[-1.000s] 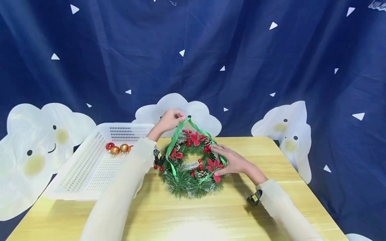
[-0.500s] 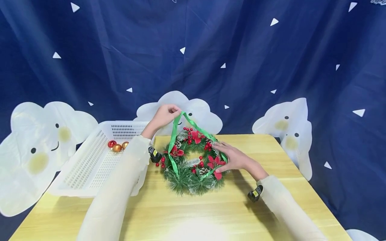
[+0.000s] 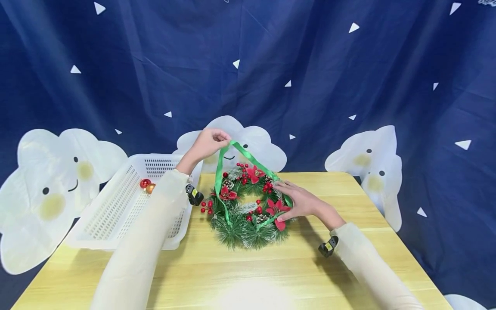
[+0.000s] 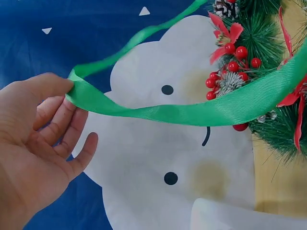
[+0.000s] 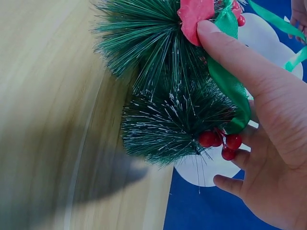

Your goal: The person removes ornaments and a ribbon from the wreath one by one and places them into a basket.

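A green Christmas wreath point(image 3: 253, 237) with red flowers, berries and pinecones lies on the table. Above its left half, my left hand point(image 3: 209, 144) pinches the top of a loop of green ribbon point(image 3: 248, 156) between thumb and fingertips. The left wrist view shows the ribbon point(image 4: 168, 114) running from those fingers towards the wreath. My right hand point(image 3: 300, 202) holds the wreath's right side, thumb and fingers spread across it. In the right wrist view its thumb rests by a red petal point(image 5: 195, 19), and the fingers, partly hidden, reach round near red berries point(image 5: 225, 143).
Left of the wreath stands a white perforated basket point(image 3: 93, 211) holding a red bauble point(image 3: 145, 183) and a gold bauble point(image 3: 150, 188). The left sleeve crosses in front of the basket. Behind the wooden table point(image 3: 232, 280) hangs a dark blue curtain point(image 3: 248, 64) with white clouds.
My left hand has moved up and to the left, drawing the ribbon loop higher and wider. The right hand and the wreath have stayed nearly in place.
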A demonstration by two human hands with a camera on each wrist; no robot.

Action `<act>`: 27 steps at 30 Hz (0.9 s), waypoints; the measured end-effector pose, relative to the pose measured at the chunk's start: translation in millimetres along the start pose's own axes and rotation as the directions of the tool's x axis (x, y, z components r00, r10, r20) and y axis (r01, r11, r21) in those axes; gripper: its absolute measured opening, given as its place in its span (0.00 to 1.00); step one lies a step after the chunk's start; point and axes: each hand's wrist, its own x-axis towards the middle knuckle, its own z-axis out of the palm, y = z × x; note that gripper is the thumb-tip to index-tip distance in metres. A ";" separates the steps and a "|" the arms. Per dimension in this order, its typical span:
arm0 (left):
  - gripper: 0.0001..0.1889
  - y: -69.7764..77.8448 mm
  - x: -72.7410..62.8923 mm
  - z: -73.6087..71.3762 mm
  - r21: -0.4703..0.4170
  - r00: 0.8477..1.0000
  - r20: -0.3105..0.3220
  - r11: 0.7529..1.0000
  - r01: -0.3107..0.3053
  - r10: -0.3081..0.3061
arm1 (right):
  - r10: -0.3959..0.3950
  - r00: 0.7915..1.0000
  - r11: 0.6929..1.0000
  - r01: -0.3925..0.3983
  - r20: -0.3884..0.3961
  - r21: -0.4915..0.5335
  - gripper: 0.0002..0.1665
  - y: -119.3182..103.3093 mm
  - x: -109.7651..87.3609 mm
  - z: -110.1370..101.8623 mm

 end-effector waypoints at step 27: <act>0.12 9.0 -0.9 11.0 0.083 0.996 0.089 0.996 -0.018 0.011 | 0.001 1.000 0.998 -0.002 -0.004 -0.055 0.72 -2.9 -1.6 3.5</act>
